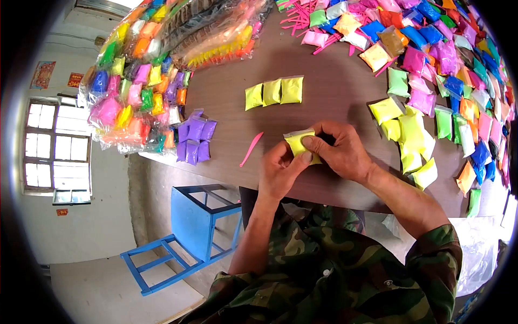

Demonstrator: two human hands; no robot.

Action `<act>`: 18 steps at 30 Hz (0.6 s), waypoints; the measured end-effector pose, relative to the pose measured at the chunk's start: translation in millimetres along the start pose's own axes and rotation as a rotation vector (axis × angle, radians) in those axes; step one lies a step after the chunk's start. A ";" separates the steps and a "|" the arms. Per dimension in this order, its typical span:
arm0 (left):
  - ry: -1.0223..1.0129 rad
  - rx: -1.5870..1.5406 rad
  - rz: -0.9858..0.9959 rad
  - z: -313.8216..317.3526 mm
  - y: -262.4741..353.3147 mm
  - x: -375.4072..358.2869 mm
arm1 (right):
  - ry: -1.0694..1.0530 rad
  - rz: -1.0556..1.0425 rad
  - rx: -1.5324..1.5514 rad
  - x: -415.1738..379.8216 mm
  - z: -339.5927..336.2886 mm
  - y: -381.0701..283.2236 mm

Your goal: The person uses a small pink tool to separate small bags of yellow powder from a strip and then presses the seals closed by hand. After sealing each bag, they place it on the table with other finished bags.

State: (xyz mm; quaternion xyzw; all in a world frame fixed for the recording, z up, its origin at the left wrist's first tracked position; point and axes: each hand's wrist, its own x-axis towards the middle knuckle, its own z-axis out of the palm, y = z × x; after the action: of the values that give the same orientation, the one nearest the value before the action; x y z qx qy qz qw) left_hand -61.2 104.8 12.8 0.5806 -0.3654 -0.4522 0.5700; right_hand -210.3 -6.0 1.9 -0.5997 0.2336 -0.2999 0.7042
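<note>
I see the left hand [276, 168] and the right hand [345, 153] half closed, thumbs and fingers pinching one yellow packet [295, 142] to the right of the pink knife [251, 149]. From here I make out a row of three yellow packets [272, 93] beyond that knife and purple packets [196, 128] left of it.

Over the near part of the desk [226, 102], a packet [296, 141] sits between left hand [278, 170] and right hand [345, 154]. Farther lies a row of three packets [273, 92]. Leftward lie a thin tool [251, 149], a packet cluster [195, 131], then bagged packets [144, 102]. Rightward lies a packet group [411, 129], then a heap [445, 56].
</note>
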 end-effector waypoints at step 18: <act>-0.028 0.087 -0.051 -16.8 -8.1 3.1 | -0.009 0.046 0.077 0.8 1.0 -0.4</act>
State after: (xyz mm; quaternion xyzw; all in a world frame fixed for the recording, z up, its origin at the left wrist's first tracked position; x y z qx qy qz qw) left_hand -45.2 108.1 3.5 0.6076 -0.3778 -0.4584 0.5272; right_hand -209.1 -5.8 2.5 -0.5681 0.2327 -0.2895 0.7344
